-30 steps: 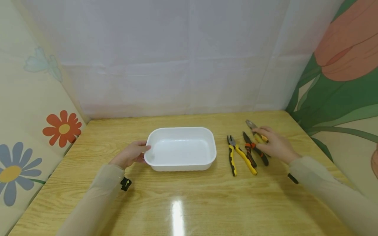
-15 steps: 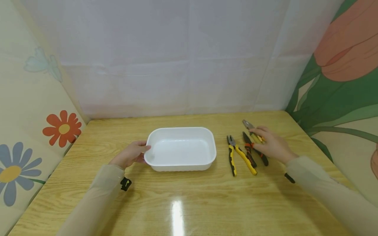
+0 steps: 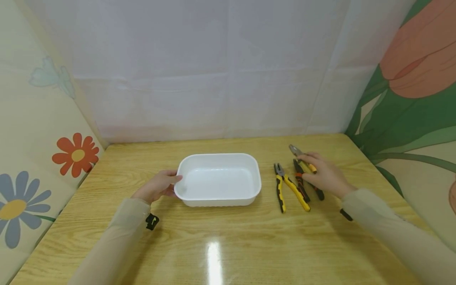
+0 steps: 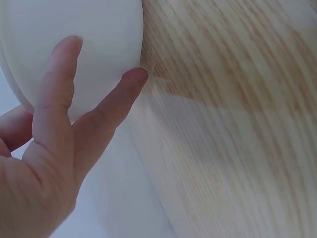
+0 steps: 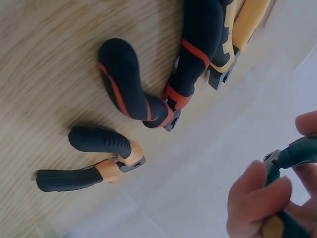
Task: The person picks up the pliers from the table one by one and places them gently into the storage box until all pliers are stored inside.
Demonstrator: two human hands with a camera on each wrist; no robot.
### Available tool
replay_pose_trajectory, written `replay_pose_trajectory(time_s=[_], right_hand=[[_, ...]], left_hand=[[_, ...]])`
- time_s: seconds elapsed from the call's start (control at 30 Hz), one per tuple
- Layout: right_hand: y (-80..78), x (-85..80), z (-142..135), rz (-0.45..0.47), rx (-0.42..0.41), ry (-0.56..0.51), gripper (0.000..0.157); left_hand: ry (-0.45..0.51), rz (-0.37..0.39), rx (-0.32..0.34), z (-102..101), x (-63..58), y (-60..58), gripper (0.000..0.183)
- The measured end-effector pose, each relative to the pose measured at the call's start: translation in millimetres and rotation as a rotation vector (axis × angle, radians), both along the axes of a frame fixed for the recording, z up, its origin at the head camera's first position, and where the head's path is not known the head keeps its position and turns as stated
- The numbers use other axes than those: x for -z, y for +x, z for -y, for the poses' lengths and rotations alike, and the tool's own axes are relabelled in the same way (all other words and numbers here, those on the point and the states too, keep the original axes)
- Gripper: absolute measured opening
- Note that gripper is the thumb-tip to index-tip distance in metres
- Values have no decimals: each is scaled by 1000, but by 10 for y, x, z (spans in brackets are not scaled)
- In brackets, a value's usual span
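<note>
My left hand (image 3: 156, 187) holds the left end of a white rectangular tub (image 3: 217, 202), thumb over the rim. In the left wrist view two fingers (image 4: 57, 94) lie against its outer wall. My right hand (image 3: 327, 174) grips a pair of pliers (image 3: 295, 150) with a grey metal head pointing away to the left. Their handles (image 5: 300, 151) look dark green with some yellow in the right wrist view; my fingers hide much of them. Beside that hand lie black-and-red pliers (image 3: 299, 179), partly covered by it, and open yellow-and-black pliers (image 3: 296, 193).
Smaller black-and-orange pliers (image 5: 101, 141) lie on the wooden table (image 3: 178, 245) in the right wrist view. A white cloth (image 3: 228, 79) hangs behind the table, with flower-patterned panels (image 3: 50, 118) on both sides. The tub stands left of the pliers.
My right hand has shifted slightly left with the pliers it grips, whose head now lies farther left. My left hand, the tub and the other visible pliers have stayed in place.
</note>
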State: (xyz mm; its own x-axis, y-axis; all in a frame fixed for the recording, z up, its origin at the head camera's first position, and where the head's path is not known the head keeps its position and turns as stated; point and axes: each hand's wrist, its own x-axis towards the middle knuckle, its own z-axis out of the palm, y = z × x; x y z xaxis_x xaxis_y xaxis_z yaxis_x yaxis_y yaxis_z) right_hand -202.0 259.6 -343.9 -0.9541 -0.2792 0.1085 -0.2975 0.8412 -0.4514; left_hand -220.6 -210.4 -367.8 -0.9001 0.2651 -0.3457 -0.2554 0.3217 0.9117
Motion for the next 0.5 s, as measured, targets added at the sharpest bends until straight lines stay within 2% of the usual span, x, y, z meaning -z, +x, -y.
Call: replay_pose_trajectory(time_s=[0.2,0.5], right_hand=[[4,-1,58,-18,-16,-19,52],[-26,3,99,3,-24,-3,55]], left_hand=[[8,-3,7,-3,-6,11,50],[6,5,3,6,11,-12,50]])
